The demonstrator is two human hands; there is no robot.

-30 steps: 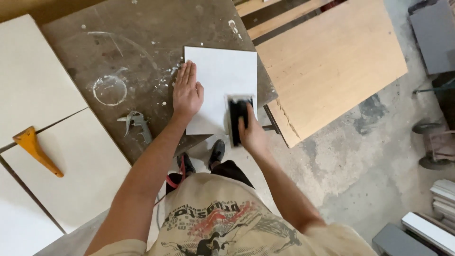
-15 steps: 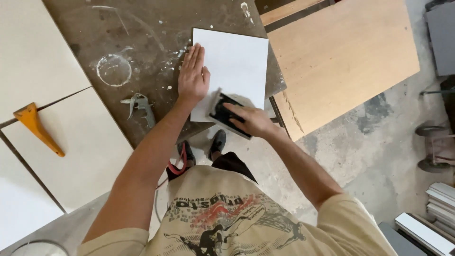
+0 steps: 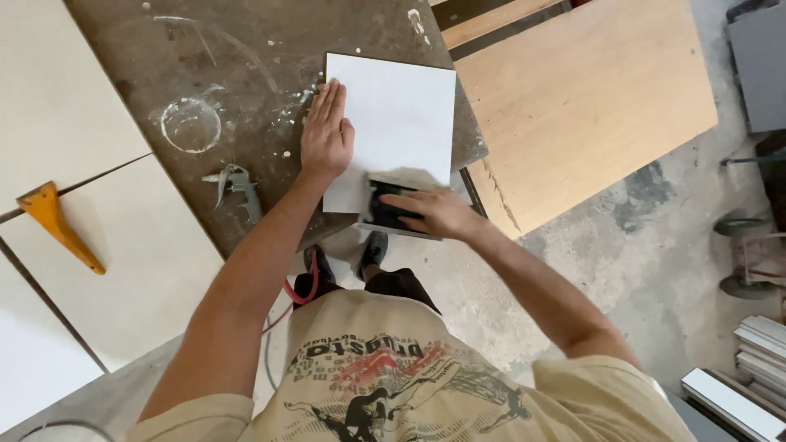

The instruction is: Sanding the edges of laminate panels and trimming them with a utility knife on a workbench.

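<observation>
step: sanding near edge of white panel (image 3: 401, 115) | left hand (image 3: 326, 135) flat, fingers together, pinning panel | right hand (image 3: 430, 211) wrapped round sanding block (image 3: 385, 209) | next: needs steady even stroke along edge

Right hand (image 3: 434, 211) slid sanding block (image 3: 391, 208) along panel's (image 3: 397, 115) near edge.

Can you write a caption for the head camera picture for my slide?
Left hand flat on a white panel while the right hand grips a sanding block at its near edge.
</observation>
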